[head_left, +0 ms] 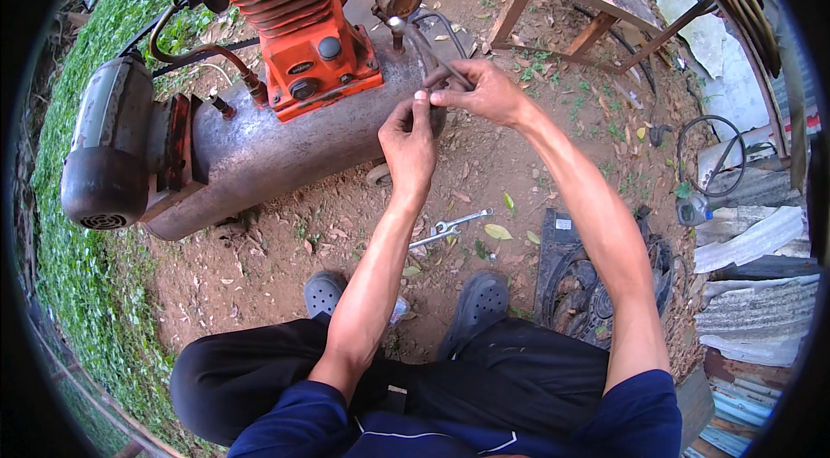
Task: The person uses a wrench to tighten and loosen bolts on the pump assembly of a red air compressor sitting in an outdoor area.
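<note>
Both bare hands are up at the right end of a dull grey-brown metal cylinder tank (285,155), meeting almost fingertip to fingertip. The right hand (491,95) has its fingers closed on the lower end of a thin grey rod or hose with a pale rounded tip (430,49) – can't tell which it is. That piece slants up and left from the grip, its tip near a round brownish dial gauge (399,0) by the tank's end. The left hand (410,143) has thumb and fingertips pinched together just beside the right thumb; whether there's something tiny in between, I can't tell.

On top of the tank sits an orange-red finned metal pump (290,43), with a grey and black cylindrical motor (108,138) at the far left end. Down on the brown dirt, near the person's grey perforated clogs (480,307), lie 2 silver metal spanners (448,227), touching or overlapping – hard to say. A black plastic fan frame (553,259) lies to the right, partly behind the right forearm.
</note>
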A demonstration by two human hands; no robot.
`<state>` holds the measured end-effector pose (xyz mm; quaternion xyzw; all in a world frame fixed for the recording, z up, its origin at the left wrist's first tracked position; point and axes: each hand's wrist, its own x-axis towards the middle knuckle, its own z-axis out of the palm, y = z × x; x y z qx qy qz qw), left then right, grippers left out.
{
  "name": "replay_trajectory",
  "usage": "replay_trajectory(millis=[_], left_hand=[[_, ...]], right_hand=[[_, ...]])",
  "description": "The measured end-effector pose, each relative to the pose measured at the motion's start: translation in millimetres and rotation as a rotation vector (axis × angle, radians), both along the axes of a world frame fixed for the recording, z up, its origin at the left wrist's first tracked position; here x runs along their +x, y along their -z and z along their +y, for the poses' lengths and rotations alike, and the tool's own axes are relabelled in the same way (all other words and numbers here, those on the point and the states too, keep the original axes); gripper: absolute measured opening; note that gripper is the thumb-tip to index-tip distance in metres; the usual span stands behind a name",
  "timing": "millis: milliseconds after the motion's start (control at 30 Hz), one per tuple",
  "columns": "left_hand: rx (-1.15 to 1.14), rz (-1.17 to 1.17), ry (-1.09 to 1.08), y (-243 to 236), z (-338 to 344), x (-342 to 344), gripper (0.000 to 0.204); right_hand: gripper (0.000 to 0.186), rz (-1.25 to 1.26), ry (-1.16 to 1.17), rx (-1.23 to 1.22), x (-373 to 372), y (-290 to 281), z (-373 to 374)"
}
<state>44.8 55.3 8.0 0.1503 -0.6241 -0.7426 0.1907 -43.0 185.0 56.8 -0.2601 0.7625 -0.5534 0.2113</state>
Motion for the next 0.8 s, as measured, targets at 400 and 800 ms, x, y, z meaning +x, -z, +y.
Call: replay_trajectory(millis=[400, 800], left_hand=[[0.233, -0.114, 0.285, -17, -7, -6, 0.037], [0.141, -0.120, 0.192, -17, -23, -5, 0.039]], right_hand=[[0.024, 0.281, 0.215, 0.042, -23, -25, 24], [0.031, 0.673, 1.269, 0.286, -155, -47, 159]])
